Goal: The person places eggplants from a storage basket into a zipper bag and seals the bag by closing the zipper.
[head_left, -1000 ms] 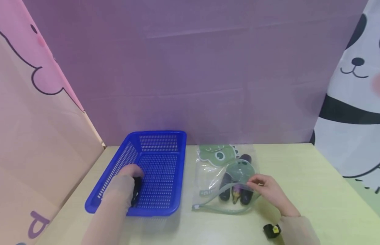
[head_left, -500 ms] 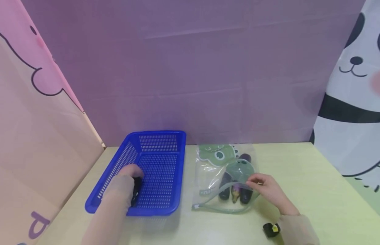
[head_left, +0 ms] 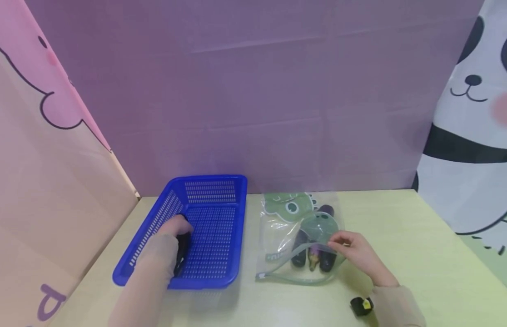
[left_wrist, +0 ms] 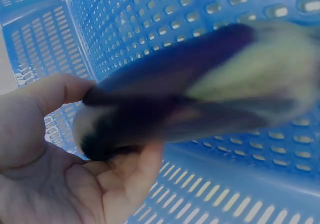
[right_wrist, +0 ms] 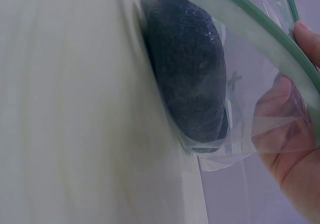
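Inside the blue basket point(head_left: 212, 284), my left hand point(head_left: 176, 225) grips an eggplant point(left_wrist: 150, 98) by one end, thumb on one side and fingers on the other. The eggplant is dark, glossy and blurred in the left wrist view, close over the slotted basket wall. My right hand point(head_left: 351, 250) pinches the upper edge of a clear zip bag point(head_left: 274, 231) with green trim and holds its mouth raised. Several eggplants point(head_left: 328, 260) lie in the bag, partly hidden by its printed green pattern; one shows its stem end near the opening.
Basket and bag stand side by side on a pale wooden table point(head_left: 400, 236). The bag's white slider point(head_left: 260, 275) sits at its left corner. A small black device point(head_left: 361, 306) is at my right wrist. A purple cloth wall point(head_left: 253, 100) closes off the back.
My left hand has shifted slightly up inside the basket, and more of the dark shape beside it shows. The right hand stays at the bag's edge.
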A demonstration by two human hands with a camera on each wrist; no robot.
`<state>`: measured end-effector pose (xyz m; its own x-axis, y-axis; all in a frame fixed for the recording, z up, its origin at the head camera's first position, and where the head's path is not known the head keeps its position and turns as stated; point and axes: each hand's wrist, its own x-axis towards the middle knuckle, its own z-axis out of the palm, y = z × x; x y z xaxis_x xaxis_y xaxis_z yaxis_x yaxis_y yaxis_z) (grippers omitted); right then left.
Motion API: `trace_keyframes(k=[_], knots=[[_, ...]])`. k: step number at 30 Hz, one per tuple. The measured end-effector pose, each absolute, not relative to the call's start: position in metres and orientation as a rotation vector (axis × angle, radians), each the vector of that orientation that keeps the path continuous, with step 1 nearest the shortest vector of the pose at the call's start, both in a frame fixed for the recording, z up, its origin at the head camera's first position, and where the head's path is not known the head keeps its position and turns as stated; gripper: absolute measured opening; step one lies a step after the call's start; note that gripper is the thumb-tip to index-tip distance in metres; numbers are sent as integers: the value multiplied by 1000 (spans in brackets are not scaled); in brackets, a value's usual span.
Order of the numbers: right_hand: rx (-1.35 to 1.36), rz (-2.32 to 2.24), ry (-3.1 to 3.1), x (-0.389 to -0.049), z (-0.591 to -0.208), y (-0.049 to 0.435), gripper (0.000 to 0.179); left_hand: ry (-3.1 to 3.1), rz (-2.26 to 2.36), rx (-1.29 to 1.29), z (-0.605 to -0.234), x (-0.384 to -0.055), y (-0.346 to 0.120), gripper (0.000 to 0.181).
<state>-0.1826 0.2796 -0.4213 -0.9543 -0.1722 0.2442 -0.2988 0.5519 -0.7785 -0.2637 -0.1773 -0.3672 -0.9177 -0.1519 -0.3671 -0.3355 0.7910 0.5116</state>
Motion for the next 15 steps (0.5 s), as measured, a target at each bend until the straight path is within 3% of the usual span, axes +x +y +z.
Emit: trace_keyframes(k=[8,15], knots=[[386,1370,-2648,-182,-421,280,9,2728,1010,-236,-369,-266,-176,45],[386,1361,-2656,-183,-421,280,10,2663,1232,-289,-365,-264,-175,53]])
